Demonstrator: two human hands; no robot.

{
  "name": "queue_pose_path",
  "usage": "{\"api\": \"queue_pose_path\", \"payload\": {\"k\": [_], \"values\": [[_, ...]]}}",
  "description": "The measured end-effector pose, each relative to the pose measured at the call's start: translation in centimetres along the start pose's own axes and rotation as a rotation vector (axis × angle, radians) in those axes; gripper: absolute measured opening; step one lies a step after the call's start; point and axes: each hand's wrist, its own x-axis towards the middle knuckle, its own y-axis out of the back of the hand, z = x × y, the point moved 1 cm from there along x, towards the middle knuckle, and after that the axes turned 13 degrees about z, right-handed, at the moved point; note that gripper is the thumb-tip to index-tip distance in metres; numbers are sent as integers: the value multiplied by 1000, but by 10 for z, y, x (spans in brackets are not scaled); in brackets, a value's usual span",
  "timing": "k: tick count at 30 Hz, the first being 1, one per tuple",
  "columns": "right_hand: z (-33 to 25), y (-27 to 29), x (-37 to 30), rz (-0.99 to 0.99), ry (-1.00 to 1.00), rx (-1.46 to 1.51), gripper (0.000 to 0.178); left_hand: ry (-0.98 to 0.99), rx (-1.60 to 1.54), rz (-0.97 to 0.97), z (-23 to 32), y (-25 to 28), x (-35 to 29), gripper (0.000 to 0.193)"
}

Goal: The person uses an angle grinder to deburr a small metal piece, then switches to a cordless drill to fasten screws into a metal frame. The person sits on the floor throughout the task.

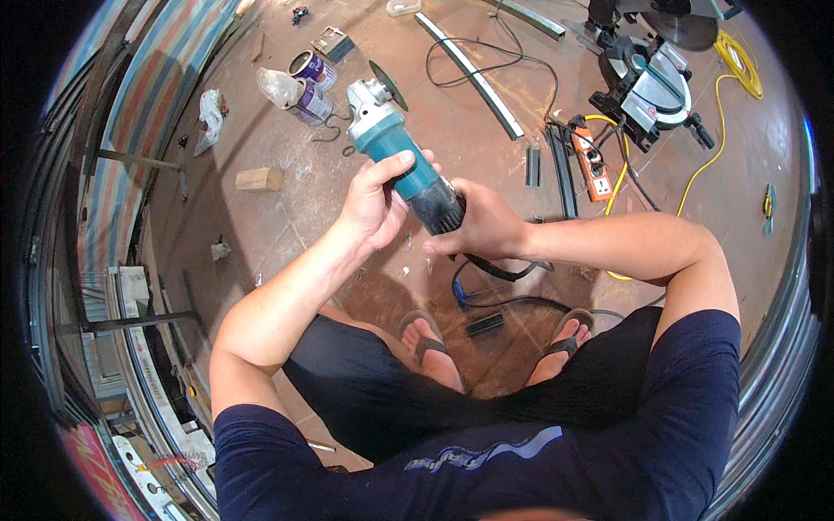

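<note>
Fingers of the left hand (375, 202) clamp the grinder (420, 181) above the floor (304, 227); a forward slip could reach the disc (390, 85). The right hand (488, 219) clamps its rear; accidental switching could start it. Cord (521, 300) by the right foot (571, 331) could snag.

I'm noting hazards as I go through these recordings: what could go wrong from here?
The disc on the angle grinder looks exposed; a slip might cut the left hand. Open sandals leave toes unprotected if it drops. The cable near the feet could snag.
</note>
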Motion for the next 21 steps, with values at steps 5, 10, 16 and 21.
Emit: {"api": "queue_pose_path", "payload": {"k": [5, 10, 16, 21], "values": [[5, -13, 3, -176, -162, 306, 63, 35, 84, 171, 0, -3, 1, 41], [17, -18, -1, -373, -367, 693, 41, 82, 87, 326, 3, 0, 13, 34], [28, -12, 14, -356, -605, 1004, 31, 43, -114, 348, 28, 16, 20, 39], [27, -7, 20, -498, -362, 1059, 36, -32, -172, 392, 41, 27, 18, 44]]}}
